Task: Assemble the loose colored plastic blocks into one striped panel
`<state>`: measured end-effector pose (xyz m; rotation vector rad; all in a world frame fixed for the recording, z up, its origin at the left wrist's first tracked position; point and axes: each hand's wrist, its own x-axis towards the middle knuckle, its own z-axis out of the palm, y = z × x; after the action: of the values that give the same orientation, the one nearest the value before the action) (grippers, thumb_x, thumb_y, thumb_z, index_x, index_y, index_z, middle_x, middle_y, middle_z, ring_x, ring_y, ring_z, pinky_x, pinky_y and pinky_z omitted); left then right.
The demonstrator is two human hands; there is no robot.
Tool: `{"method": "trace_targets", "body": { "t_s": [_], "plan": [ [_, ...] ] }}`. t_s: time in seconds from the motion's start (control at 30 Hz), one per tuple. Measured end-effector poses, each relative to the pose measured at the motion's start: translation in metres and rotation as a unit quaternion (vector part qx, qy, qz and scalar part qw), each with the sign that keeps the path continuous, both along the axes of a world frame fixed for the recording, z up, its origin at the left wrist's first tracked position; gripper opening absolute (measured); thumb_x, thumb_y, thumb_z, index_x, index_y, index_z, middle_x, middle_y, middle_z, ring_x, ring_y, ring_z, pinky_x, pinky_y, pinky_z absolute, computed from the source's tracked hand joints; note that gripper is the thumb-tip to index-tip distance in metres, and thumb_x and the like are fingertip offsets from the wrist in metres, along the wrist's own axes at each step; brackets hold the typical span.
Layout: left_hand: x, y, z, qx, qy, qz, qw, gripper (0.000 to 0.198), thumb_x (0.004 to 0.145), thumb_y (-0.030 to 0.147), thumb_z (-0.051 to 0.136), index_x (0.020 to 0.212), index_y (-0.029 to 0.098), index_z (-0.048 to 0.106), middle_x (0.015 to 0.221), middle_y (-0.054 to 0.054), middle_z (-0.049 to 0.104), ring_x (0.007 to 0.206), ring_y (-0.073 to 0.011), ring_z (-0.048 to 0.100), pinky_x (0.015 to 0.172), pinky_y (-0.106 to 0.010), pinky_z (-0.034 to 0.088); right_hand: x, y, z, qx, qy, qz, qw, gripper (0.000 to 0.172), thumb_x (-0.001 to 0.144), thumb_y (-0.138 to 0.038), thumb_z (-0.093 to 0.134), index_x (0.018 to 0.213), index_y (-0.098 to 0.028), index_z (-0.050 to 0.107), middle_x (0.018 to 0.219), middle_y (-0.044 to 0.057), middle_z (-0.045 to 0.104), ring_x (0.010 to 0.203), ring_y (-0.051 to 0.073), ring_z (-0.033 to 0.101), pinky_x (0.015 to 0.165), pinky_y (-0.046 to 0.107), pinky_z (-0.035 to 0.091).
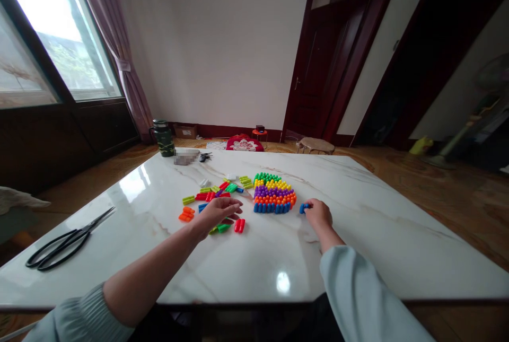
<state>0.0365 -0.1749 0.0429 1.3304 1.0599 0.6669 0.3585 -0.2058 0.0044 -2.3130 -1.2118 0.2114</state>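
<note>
My right hand (319, 215) pinches a small blue plastic piece (303, 208) just right of an upright block of coloured pieces. That block (274, 193) stands in rows: green at the back, then yellow, purple, orange, and blue at the front. Over the loose pieces on the left hovers my left hand (218, 212), fingers apart and nothing seen in them. Near its fingertips lie red pieces (239, 226), with green pieces (224, 228) partly under the hand. Orange pieces (186, 214) and yellow-green pieces (188, 200) lie farther left.
Large black-handled scissors (71, 241) rest on the marble-patterned table (358, 257) at the left. A camouflage flask (163, 138) stands at the back left corner, with a blurred item (185, 157) and a dark metal tool (205, 157) beside it. A stool (316, 145) stands beyond the table.
</note>
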Motion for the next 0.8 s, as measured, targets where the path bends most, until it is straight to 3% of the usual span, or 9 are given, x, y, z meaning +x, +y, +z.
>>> {"method": "trace_targets", "body": {
  "t_s": [0.2, 0.47, 0.8],
  "plan": [
    [0.001, -0.004, 0.007, -0.005, 0.016, -0.013, 1.000, 0.062, 0.054, 0.059, 0.078, 0.096, 0.014, 0.066, 0.097, -0.010, 0.071, 0.080, -0.0173, 0.066, 0.074, -0.031, 0.052, 0.001, 0.009, -0.022, 0.003, -0.013, 0.029, 0.999, 0.029, 0.071, -0.008, 0.057, 0.090, -0.023, 0.072, 0.094, 0.002, 0.072, 0.089, 0.018, 0.066, 0.067, 0.022, 0.046],
    [-0.003, 0.001, -0.001, -0.001, 0.017, 0.000, 1.000, 0.062, 0.056, 0.059, 0.077, 0.098, 0.014, 0.067, 0.097, -0.011, 0.072, 0.082, -0.0189, 0.066, 0.072, -0.031, 0.052, -0.002, 0.021, -0.031, 0.069, 0.017, 0.068, 0.995, 0.034, 0.070, -0.008, 0.060, 0.102, -0.017, 0.066, 0.097, 0.006, 0.072, 0.091, 0.017, 0.066, 0.077, 0.023, 0.047],
    [-0.018, 0.018, -0.004, 0.022, -0.021, 0.076, 0.997, 0.062, 0.054, 0.057, 0.079, 0.097, 0.013, 0.069, 0.093, -0.011, 0.072, 0.076, -0.0171, 0.067, 0.070, -0.029, 0.053, -0.007, 0.023, -0.032, 0.054, 0.012, 0.048, 0.997, 0.038, 0.067, -0.017, 0.069, 0.104, -0.013, 0.062, 0.091, 0.009, 0.072, 0.090, 0.021, 0.067, 0.080, 0.027, 0.048]
  ]
}}
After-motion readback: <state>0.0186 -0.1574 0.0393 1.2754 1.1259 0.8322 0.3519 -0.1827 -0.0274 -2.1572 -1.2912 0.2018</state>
